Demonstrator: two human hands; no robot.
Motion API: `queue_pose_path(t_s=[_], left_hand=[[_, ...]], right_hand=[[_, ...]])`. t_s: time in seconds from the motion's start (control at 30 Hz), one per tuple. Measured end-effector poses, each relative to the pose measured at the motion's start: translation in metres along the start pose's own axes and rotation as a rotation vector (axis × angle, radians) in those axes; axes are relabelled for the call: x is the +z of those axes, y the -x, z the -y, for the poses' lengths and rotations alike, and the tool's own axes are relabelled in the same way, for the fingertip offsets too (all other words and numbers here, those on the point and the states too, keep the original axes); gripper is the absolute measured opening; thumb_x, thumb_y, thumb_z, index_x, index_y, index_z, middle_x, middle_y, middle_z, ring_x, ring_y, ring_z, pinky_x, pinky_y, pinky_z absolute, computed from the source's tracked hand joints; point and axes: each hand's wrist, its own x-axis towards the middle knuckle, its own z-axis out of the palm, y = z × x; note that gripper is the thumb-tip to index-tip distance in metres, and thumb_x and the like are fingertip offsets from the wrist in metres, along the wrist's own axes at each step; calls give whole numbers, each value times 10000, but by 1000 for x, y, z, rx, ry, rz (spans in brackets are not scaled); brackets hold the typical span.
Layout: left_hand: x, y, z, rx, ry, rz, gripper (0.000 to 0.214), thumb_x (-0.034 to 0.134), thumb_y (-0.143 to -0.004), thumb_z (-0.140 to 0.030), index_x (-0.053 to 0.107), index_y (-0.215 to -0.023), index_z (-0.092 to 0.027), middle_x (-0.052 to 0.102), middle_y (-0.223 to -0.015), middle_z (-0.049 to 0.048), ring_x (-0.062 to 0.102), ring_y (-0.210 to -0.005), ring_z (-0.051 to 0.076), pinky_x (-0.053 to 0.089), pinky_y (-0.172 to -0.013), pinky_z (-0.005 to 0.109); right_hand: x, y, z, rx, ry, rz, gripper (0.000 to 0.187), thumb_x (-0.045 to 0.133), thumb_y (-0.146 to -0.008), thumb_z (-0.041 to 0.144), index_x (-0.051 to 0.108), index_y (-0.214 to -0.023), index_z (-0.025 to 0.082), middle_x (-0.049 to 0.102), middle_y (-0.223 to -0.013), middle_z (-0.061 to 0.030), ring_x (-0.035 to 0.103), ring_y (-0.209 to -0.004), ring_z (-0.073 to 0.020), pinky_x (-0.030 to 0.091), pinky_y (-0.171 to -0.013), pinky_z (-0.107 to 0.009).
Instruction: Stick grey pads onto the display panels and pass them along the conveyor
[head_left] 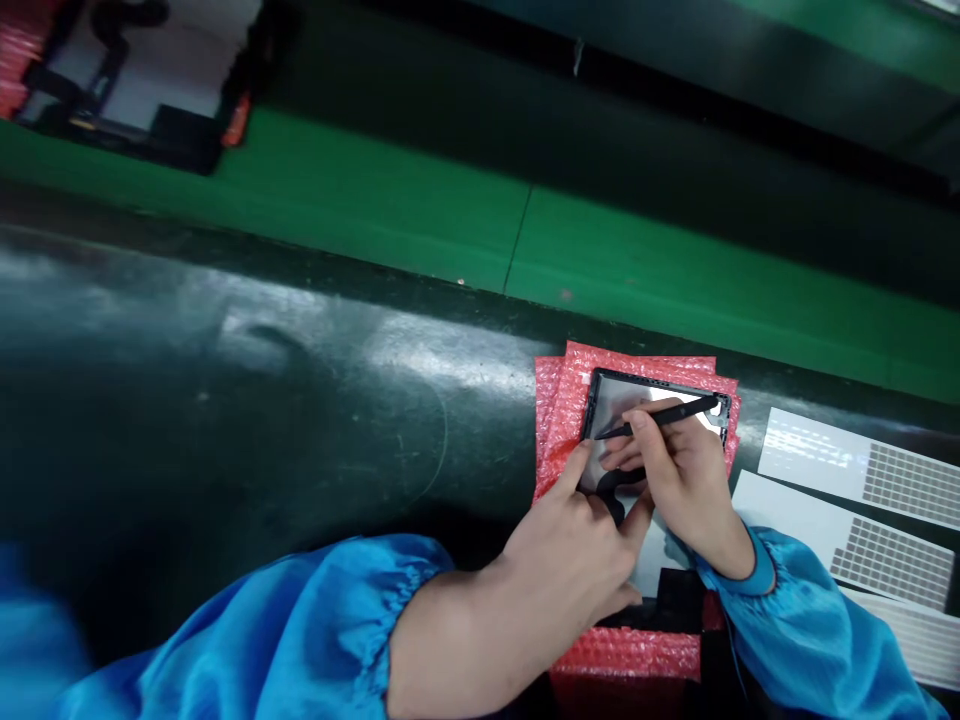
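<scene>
A dark worktop fills most of the view, its far side bordered by a green strip partly in shadow. Two blue sleeves, left and right, run out of view at the bottom. At the top left, a second panel is blurred and cut off. Right of centre, red bubble wrap lies under a black-framed panel, whose middle is largely covered by the hands. White sheets with grids lie to the right, some cut off by the edge. The left hand spreads its fingers apart, one reaching the frame's left side; some fingertips are hidden. The right hand has its thumb and fingers clamped on a slim black tool, slanting over the panel; whether its tip touches cannot be told.
</scene>
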Motion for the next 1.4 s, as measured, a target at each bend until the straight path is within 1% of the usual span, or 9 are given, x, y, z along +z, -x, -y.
queue_pose_path(t_s=[0.17, 0.3, 0.43, 0.53, 0.73, 0.9, 1.03, 1.27, 1.4], left_hand=[[-12, -8, 2, 61, -89, -7, 911, 761, -719, -825, 698, -1234, -76, 760, -663, 101, 728, -583, 281, 421, -1176, 599], [-25, -11, 6, 109, -36, -24, 622, 686, -888, -697, 714, -1139, -128, 795, -785, 108, 785, -798, 305, 525, -1058, 519], [-42, 1, 19, -397, -60, -55, 367, 430, -1084, -435, 679, -981, -186, 769, -784, 92, 755, -685, 271, 508, -630, 353], [-41, 15, 34, -641, 27, -40, 327, 446, -1072, -451, 637, -1029, -189, 749, -803, 102, 733, -688, 298, 449, -607, 346], [-19, 19, 29, -571, 186, -179, 210, 319, -1051, -256, 493, -935, -232, 660, -911, 85, 670, -813, 258, 475, -732, 369], [-23, 11, 15, -554, 273, -370, 235, 262, -1080, -324, 409, -910, -253, 595, -885, 45, 607, -777, 209, 489, -719, 348], [-18, 2, 19, -459, 797, -506, 280, 545, -1013, -492, 443, -1128, -259, 636, -873, -8, 670, -795, 190, 534, -707, 306], [-25, -65, 54, -581, 1122, -691, 900, 855, -725, -567, 445, -1440, -206, 752, -958, 50, 712, -717, 212, 571, -662, 329], [-46, -145, 86, -612, 1027, -696, 624, 751, -910, -511, 549, -1375, -148, 739, -1021, 68, 724, -819, 198, 608, -755, 352]], right_hand=[[3, -4, -5, 17, -90, -33, 392, 622, -1030, 583, 662, -1033, 193, 801, -782, -43, 808, -634, -187, 686, -598, -274], [3, -8, -8, -15, -201, -29, 407, 629, -1012, 617, 639, -1008, 211, 798, -771, -37, 798, -605, -198, 673, -558, -289], [-17, 14, -4, -128, -226, -114, 351, 661, -1013, 570, 648, -1017, 219, 806, -781, -46, 814, -644, -236, 687, -605, -331], [-46, 46, -5, -204, -238, -210, 298, 687, -1016, 524, 667, -1024, 227, 811, -756, -53, 819, -639, -260, 698, -614, -358], [-106, 88, -29, -220, -198, -446, 354, 712, -991, 556, 672, -966, 205, 804, -678, -70, 807, -569, -265, 697, -556, -348], [-136, 96, -43, -223, -219, -560, 432, 744, -947, 604, 663, -949, 180, 798, -662, -82, 796, -543, -254, 687, -534, -328], [-149, 94, -55, -241, -252, -585, 467, 738, -935, 636, 658, -953, 176, 791, -653, -85, 790, -543, -253, 684, -545, -339], [-151, 77, -95, -236, -324, -586, 465, 690, -957, 653, 644, -1000, 192, 792, -693, -61, 799, -592, -251, 683, -589, -364], [-143, 68, -113, -244, -303, -541, 439, 643, -996, 632, 645, -1015, 193, 781, -706, -46, 796, -621, -230, 666, -630, -344]])
